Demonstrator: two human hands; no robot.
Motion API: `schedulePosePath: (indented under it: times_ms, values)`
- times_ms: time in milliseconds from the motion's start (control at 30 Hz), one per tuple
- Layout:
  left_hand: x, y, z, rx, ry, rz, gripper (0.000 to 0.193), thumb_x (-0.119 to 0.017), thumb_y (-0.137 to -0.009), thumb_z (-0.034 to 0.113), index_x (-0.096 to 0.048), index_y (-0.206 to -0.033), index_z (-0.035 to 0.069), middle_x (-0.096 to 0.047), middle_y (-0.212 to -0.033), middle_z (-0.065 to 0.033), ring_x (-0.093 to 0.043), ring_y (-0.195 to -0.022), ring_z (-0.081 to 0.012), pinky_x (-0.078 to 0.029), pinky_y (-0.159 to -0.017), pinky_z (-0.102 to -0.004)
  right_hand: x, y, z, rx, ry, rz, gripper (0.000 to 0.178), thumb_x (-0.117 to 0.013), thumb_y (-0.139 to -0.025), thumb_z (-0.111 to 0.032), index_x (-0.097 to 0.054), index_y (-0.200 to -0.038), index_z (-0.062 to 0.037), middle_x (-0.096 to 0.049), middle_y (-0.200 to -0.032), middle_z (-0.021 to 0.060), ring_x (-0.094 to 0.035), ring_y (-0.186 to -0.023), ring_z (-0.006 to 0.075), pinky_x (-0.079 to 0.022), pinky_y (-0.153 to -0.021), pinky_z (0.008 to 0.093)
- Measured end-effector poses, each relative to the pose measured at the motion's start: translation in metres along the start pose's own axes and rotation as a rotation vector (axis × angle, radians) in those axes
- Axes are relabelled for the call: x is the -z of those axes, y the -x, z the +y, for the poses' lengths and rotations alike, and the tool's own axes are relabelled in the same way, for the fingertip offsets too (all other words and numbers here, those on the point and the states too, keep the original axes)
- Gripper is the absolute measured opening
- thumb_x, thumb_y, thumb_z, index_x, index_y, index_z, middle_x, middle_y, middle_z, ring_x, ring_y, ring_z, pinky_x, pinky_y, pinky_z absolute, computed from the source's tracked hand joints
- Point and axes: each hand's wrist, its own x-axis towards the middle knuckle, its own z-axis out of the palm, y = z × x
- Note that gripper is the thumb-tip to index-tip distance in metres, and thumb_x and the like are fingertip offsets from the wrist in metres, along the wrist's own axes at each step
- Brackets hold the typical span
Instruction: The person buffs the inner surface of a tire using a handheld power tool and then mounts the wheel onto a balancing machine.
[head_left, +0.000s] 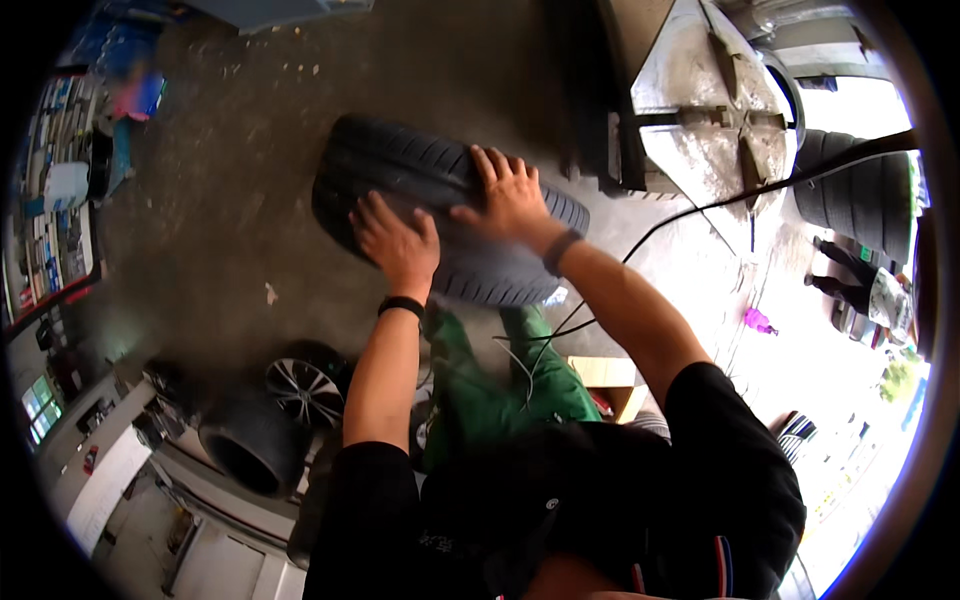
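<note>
- Far left of the black rubber tire with grooved tread (440,185): includes a dark-framed shelf rack (62,297), packed with mostly white, boxy goods (45,150), probably lined up in rows for easy picking; too small to tell apart.
- On the rack's side nearest the tire: shows a white, boxy, apparently plastic container (67,187); cannot tell its contents.
- Lower left of the tire: shows a wide black rubber tyre with a dark hollow (235,415) beside a silver-and-black spoked wheel (303,388), probably parked out of the way of the feet.
- On the tire's left part: rests the bare left hand (400,245), fingers spread wide and flat, gripping nothing.
- Directly in front of the legs in green cloth trousers (540,385): seems to stand on its tread, likely steadied from above against rolling or tipping.
- On the tire's right part: rests the bare right hand (512,200), fingers also spread, palm down, pressing rather than clasping; slightly blurred at the thumb.
- Lower right of the tire: shows a pale-yellow, box-like container (610,372) with something red inside, too small to identify.
- Upper right: shows a shiny steel plate with radial slots (690,85), apparently a machine's worktable.
- Far right: shows a row of black rubber tyres (855,195), probably packed together to save room.
</note>
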Motion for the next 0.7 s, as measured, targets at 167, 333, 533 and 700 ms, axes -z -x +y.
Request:
schedulePosePath:
  times_ms: [167, 333, 533, 700]
  values:
    - [-0.003, -0.024, -0.022, -0.09, 0.065, -0.008, 0.065, -0.051, -0.084, 0.026, -0.034, -0.141, -0.001, -0.038, -0.141, -0.0274, -0.032, -0.132, -0.0503, -0.031, -0.106, -0.0571, -0.014, 0.008, 0.025, -0.199, -0.21, -0.097, 0.087, -0.056, -0.082, -0.063, -0.035, -0.144, -0.0057, -0.045, -0.14, 0.0171, -0.04, -0.128, 0.036, -0.028, -0.108, 0.0498]
    - [-0.012, -0.064, -0.027, -0.176, 0.181, 0.066, 0.058, -0.052, -0.082, 0.016, -0.041, -0.137, 0.001, -0.045, -0.138, -0.0239, -0.038, -0.13, -0.0466, -0.032, -0.107, -0.0532, -0.034, 0.037, 0.027, -0.311, -0.223, 0.169, 0.073, -0.054, -0.086, -0.056, -0.041, -0.137, -0.0048, -0.048, -0.135, 0.0186, -0.044, -0.124, 0.038, -0.03, -0.105, 0.0482]
    - [-0.018, -0.101, -0.061, -0.224, 0.204, -0.009, 0.056, -0.051, -0.082, 0.017, -0.043, -0.136, 0.001, -0.046, -0.138, -0.0237, -0.037, -0.131, -0.0453, -0.032, -0.108, -0.0519, -0.045, 0.023, -0.014, -0.421, -0.134, 0.256, 0.071, -0.053, -0.087, -0.052, -0.041, -0.136, -0.0029, -0.048, -0.132, 0.0195, -0.044, -0.121, 0.0381, -0.031, -0.104, 0.0483]
    - [-0.029, -0.15, -0.084, -0.279, 0.273, -0.039, 0.054, -0.054, -0.082, 0.017, -0.046, -0.133, 0.001, -0.049, -0.136, -0.0221, -0.04, -0.129, -0.0438, -0.033, -0.107, -0.0509, -0.043, -0.011, -0.056, -0.542, -0.098, 0.323, 0.068, -0.054, -0.087, -0.051, -0.044, -0.134, -0.0034, -0.051, -0.13, 0.0182, -0.046, -0.12, 0.0367, -0.033, -0.102, 0.0474]
